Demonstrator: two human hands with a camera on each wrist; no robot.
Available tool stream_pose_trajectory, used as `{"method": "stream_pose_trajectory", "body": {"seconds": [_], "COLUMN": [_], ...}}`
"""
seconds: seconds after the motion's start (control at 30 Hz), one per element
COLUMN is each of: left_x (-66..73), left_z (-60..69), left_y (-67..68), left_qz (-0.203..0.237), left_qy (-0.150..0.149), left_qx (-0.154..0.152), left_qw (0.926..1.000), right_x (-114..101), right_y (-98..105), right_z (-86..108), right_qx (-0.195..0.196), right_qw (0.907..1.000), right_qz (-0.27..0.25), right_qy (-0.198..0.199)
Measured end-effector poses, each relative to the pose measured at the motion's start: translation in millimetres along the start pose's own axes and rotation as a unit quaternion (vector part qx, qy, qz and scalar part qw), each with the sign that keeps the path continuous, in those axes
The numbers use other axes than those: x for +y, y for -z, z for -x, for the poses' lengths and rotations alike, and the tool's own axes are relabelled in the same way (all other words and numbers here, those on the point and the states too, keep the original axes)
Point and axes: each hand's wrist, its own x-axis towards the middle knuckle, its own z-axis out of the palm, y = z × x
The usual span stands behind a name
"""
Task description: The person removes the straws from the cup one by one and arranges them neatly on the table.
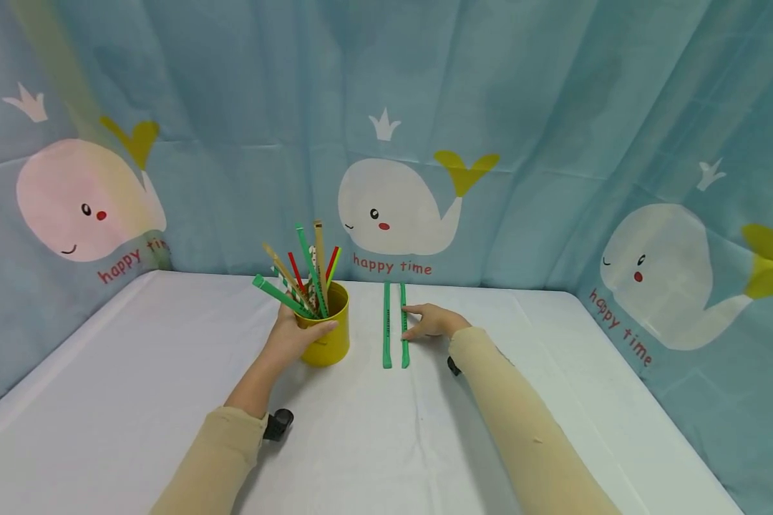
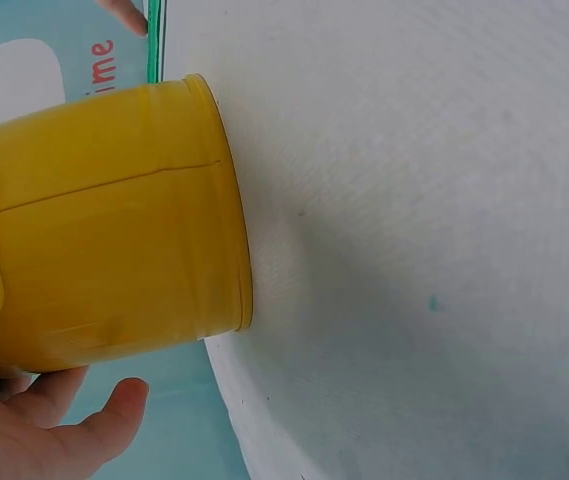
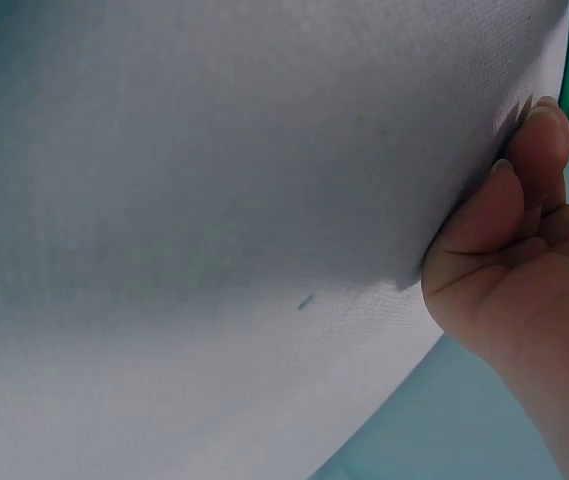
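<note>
- On the white table (image 1: 522, 357), left of centre: yellow bucket (image 1: 328, 347), upright, mixed green, tan, red and patterned sticks (image 1: 320, 265) leaning out of its top.
- Left hand (image 1: 286, 335): grips the bucket from its left side, thumb across the front just below the rim, other fingers round the far side.
- Right of the bucket: left green strip (image 1: 387, 325) and right green strip (image 1: 405, 354), flat, side by side, slight gap, running away from the person toward the back edge.
- Right hand (image 1: 433, 320): thumb and index spread apart, tips touching the right green strip at two spots along its length.
- Behind: blue curtain (image 1: 554, 107) with whale prints.
</note>
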Motion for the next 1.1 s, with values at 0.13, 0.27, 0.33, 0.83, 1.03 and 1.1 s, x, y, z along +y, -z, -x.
{"method": "stream_pose_trajectory", "body": {"seconds": [0.13, 0.27, 0.33, 0.83, 1.03, 1.1], "left_x": [-0.1, -0.6, 0.0, 0.8, -0.3, -1.4], "left_z": [-0.4, -0.9, -1.4, -0.5, -2.0, -2.3], "left_y": [-0.3, -1.0, -1.6, 0.4, -0.5, -1.0], "left_qz": [-0.004, -0.001, 0.001, -0.002, -0.005, -0.004], "left_qy": [0.001, 0.0, 0.0, -0.001, -0.005, -0.003], "left_qx": [0.001, 0.001, -0.002, 0.001, 0.004, 0.005], "left_qw": [1.0, 1.0, 1.0, 1.0, 1.0, 1.0], "right_x": [1, 5, 8, -16, -43, -52], "right_y": [0, -2, -3, 4, 8, 7], "right_z": [-0.2, -0.8, -0.1, 25.0, 36.6, 39.3], "right_qx": [0.0, 0.001, 0.004, 0.075, 0.106, 0.107], "right_qw": [1.0, 0.9999, 0.9996, 0.985, 0.954, 0.9444], "right_qz": [-0.003, -0.013, -0.029, -0.139, -0.228, -0.247], "right_qy": [-0.003, 0.0, 0.002, 0.07, 0.164, 0.189]}}
